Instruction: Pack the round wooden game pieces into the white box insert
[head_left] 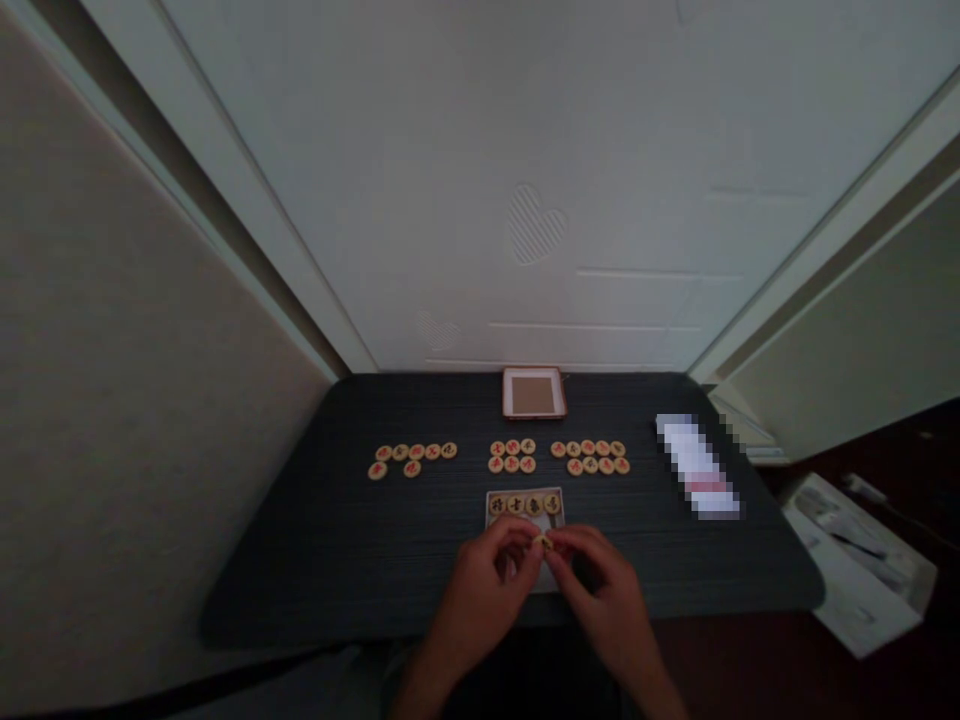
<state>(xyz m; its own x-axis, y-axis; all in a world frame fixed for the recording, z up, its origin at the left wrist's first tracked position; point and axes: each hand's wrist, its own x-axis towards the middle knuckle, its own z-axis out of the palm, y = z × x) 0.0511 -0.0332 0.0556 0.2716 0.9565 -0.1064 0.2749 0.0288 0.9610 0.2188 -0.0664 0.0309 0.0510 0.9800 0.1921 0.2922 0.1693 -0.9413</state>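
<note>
Left fingers (516, 529) and right fingers (576, 538) pinch a round piece (543, 542), facing unclear; dark tabletop (322, 545) below, white panel (420, 150) beyond.

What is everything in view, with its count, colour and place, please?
table: 1, dark, centre
left pieces: 7, tan, table left
middle pieces: 6, tan, centre
right pieces: 9, tan, centre right
tray: 1, brown, table's far edge
pixelated item: 1, mostly white, table right
box: 1, pale, near side
boxed pieces: 4 visible, tan, far row
held piece: 1, tan, over box
carton: 1, white, right of table
heart panel: 1, pale, behind table
wall: 1, grey, left
right panel: 1, grey, right
left hand: 1, bare, holding piece
right hand: 1, bare, holding piece
</note>
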